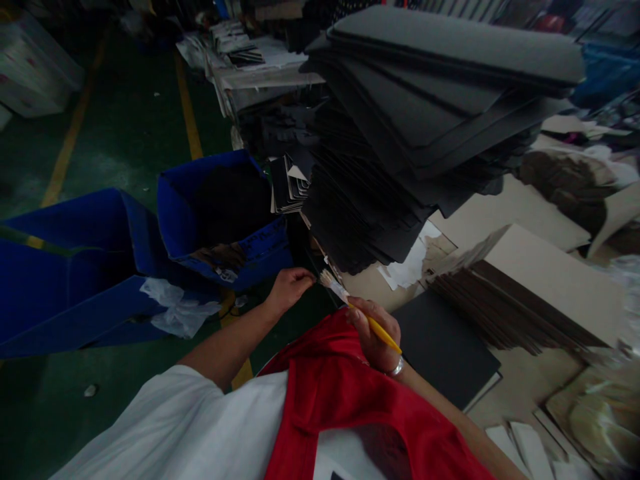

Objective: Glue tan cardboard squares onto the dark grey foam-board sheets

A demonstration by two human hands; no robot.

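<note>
A paintbrush (379, 331) with a yellow handle is gripped in my right hand (376, 327), its pale bristles pointing up and left. Close to the bristle tips is my left hand (293, 288), its thumb and fingers pinched together. Whatever lies between those fingertips is too small and dark to make out. Just beyond both hands rises a tall, uneven stack of black sheets (370, 207), with thick dark grey padded pieces (450, 40) on top.
Two blue bins (225, 247) stand on the green floor at left, one with dark material inside and a clear plastic bag (180, 310) nearby. At right, the table carries a stack of beige boards (555, 280) and a black board (445, 347). A paper-laden table (270, 75) is behind.
</note>
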